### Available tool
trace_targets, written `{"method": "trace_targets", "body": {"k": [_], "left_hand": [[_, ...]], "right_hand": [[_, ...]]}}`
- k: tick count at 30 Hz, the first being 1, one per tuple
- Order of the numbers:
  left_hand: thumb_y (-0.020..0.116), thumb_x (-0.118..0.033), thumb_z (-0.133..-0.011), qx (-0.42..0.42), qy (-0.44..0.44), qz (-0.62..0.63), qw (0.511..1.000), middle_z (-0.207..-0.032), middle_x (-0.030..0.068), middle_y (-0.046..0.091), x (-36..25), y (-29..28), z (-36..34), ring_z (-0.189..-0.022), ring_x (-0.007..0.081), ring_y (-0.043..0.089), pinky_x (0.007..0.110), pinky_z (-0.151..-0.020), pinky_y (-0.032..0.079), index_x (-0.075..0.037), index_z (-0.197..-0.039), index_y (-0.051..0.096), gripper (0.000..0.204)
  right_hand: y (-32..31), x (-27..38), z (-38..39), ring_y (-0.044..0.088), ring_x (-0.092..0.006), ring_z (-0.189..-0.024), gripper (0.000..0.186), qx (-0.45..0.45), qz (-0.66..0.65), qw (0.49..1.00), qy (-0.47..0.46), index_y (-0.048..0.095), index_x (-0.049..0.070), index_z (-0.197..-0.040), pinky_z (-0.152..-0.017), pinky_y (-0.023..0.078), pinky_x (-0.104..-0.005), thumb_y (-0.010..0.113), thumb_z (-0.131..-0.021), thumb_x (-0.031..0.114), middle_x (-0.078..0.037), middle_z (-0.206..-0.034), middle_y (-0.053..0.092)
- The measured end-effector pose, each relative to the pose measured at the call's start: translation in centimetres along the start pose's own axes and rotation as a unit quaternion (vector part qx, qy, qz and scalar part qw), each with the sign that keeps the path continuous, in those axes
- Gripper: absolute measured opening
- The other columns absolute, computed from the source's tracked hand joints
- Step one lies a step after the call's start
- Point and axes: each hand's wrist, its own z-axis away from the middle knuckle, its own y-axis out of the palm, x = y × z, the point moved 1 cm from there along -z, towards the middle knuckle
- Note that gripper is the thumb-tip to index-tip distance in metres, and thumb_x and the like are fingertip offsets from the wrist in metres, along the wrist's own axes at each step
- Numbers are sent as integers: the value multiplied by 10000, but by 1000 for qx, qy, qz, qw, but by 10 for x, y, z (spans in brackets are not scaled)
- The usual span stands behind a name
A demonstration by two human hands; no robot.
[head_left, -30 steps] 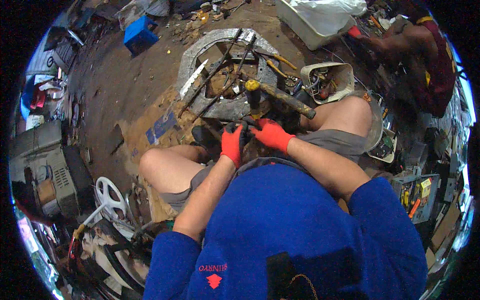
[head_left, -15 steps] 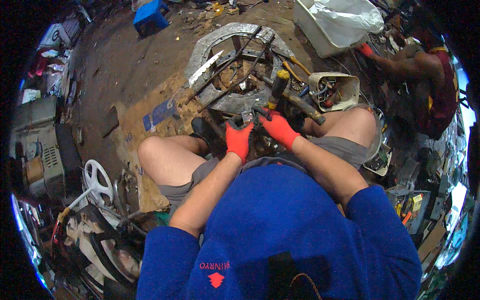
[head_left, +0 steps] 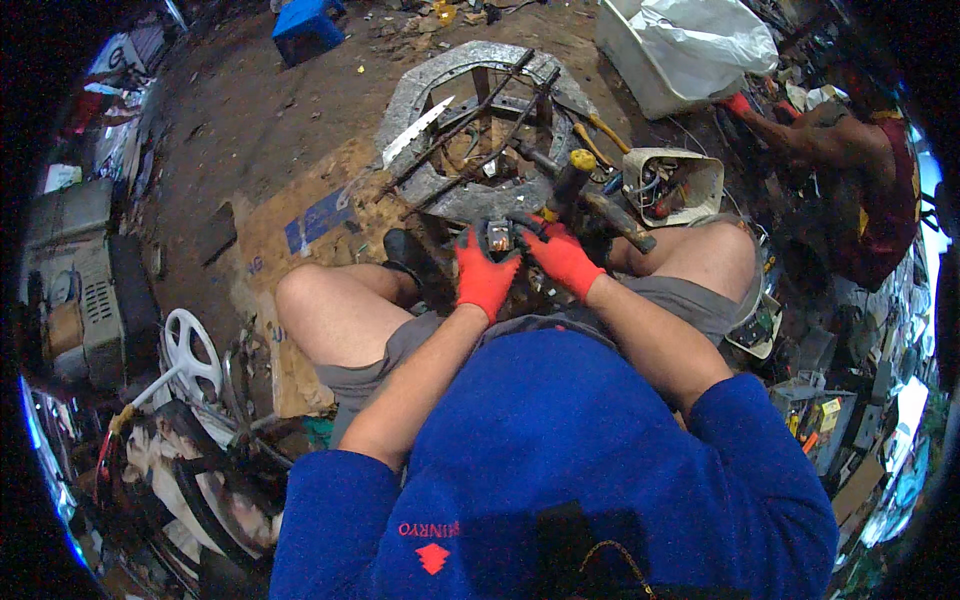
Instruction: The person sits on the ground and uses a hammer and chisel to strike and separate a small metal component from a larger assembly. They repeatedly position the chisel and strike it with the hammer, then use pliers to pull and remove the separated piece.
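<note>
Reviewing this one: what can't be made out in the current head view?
All in the head view:
Small metal part in the left hand: too small to identify; gloved fingers cover its edges.
Right hand: dark fingertips hide whether it grips the yellow-and-black handle.
White tub: plastic sheet hides its contents.
Blue container: cut off by the top edge.

Pretty dim overall, with the brown ground looking dull and the co-worker at right half lost in shadow, while blown-out bluish-white light leaks in along both side rims. Fisheye bends stuff near the edges (speckly black corners too), and the white bag up top reads bright.
</note>
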Motion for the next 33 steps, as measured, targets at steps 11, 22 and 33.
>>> {"method": "trace_targets", "body": {"k": [11,22,33], "left_hand": [[843,-480,-574,28,88,-173,980,-1433,215,383,10,-5,-24,-1358,405,298,529,-1138,195,-66,-1322,502,920],[864,-255,-590,88,140,-8,986,-1284,183,561,10,-6,-34,-1228,336,509,425,-1068,367,-55,-1347,463,879],[832,-267,-654,115,194,36,974,-1243,155,593,21,0,-40,-1170,331,550,421,-1061,370,-57,-1290,503,746]], "right_hand": [[-64,41,35,573,-345,-1115,373,-91,86,984,-127,570,78,-1245,-949,439,-421,532,-934,281,-197,-1187,613],[-48,72,0,646,-347,-931,341,-149,0,971,-190,623,95,-1149,-839,487,-425,649,-875,297,-173,-971,685],[-41,82,-8,660,-310,-866,269,-162,219,927,-256,660,161,-1097,-739,505,-422,667,-857,282,-117,-941,696]]}}
